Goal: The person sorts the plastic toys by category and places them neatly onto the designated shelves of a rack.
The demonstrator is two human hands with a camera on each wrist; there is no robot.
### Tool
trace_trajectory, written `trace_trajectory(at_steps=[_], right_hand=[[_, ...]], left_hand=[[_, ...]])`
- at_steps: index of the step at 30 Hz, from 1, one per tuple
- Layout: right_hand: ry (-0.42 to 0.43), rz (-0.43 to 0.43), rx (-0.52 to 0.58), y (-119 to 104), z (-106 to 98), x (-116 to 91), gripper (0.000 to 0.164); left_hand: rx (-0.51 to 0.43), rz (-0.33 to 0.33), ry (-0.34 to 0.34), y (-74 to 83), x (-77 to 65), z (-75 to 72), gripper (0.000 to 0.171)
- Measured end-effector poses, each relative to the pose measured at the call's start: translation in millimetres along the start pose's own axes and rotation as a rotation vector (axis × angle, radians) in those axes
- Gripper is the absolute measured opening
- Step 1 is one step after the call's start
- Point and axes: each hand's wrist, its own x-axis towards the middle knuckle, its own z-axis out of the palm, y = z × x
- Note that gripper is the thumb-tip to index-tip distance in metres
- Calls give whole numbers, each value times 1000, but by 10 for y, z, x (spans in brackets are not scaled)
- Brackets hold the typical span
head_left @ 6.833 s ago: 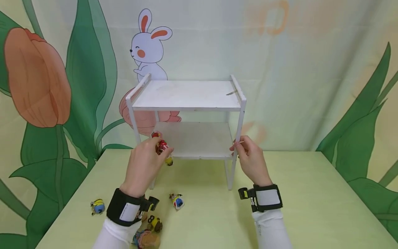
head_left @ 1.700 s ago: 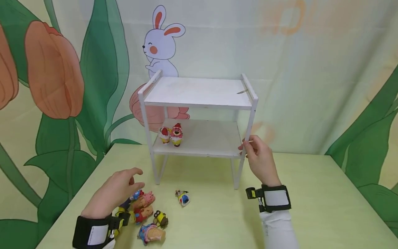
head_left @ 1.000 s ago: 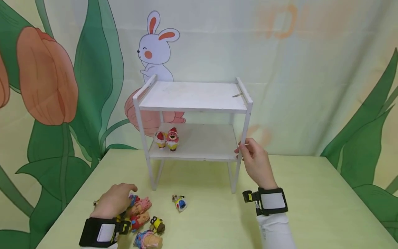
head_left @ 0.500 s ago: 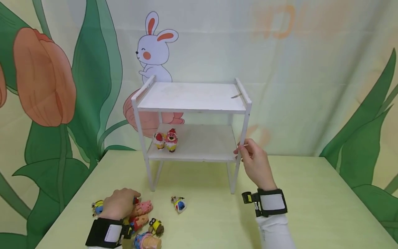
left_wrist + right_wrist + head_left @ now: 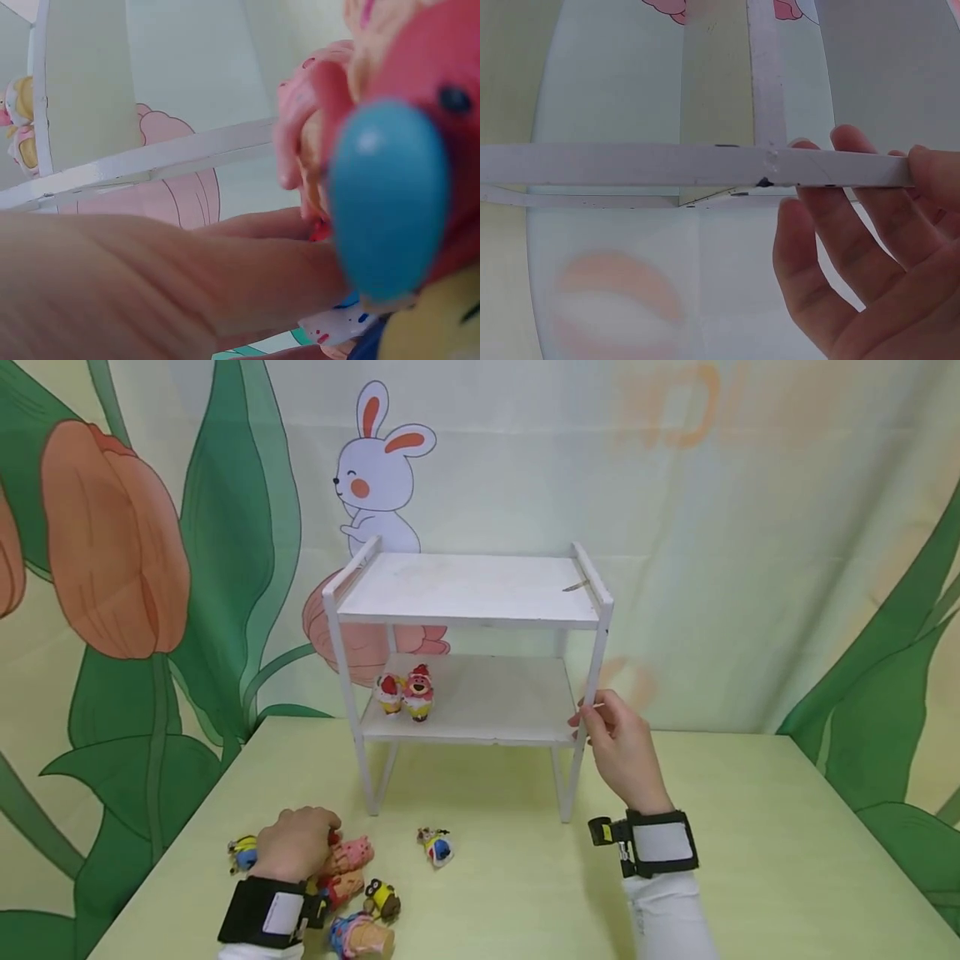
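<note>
My left hand (image 5: 294, 843) is down in a pile of small toy figurines at the table's left. Its fingers curl round a small figurine (image 5: 333, 838), of which a red bit shows in the head view; white and blue parts show in the left wrist view, and the fingertips are mostly hidden. Beside it lie a pink figurine (image 5: 352, 854) and a red-clothed one (image 5: 343, 887). My right hand (image 5: 621, 745) pinches the right front post of a white two-tier shelf (image 5: 468, 587), thumb on one side and fingers on the other (image 5: 862, 217).
Two red-hatted figurines (image 5: 418, 693) stand at the left of the lower tier. Loose on the table (image 5: 495, 893) are a yellow-and-brown figurine (image 5: 382, 900), an ice-cream-cone figurine (image 5: 362, 937), a blue-and-white one (image 5: 436, 847) and a blue-and-yellow one (image 5: 243, 853). A printed curtain (image 5: 712, 568) hangs behind.
The two red-hatted figurines were set on the lower tier by my left hand, which then came back down into the pile and has stayed there. My right hand keeps its hold on the post.
</note>
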Motion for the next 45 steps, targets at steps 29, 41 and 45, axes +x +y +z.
trace_trajectory(at_steps=[29, 41, 45], right_hand=[[13, 7, 13, -3, -6, -18, 16], [12, -3, 27, 21, 16, 0, 18], [12, 1, 28, 24, 11, 0, 18]], left_hand=[[34, -35, 29, 2, 38, 74, 25], [-4, -44, 92, -101, 98, 71, 31], [-52, -36, 152, -109, 79, 19, 38]])
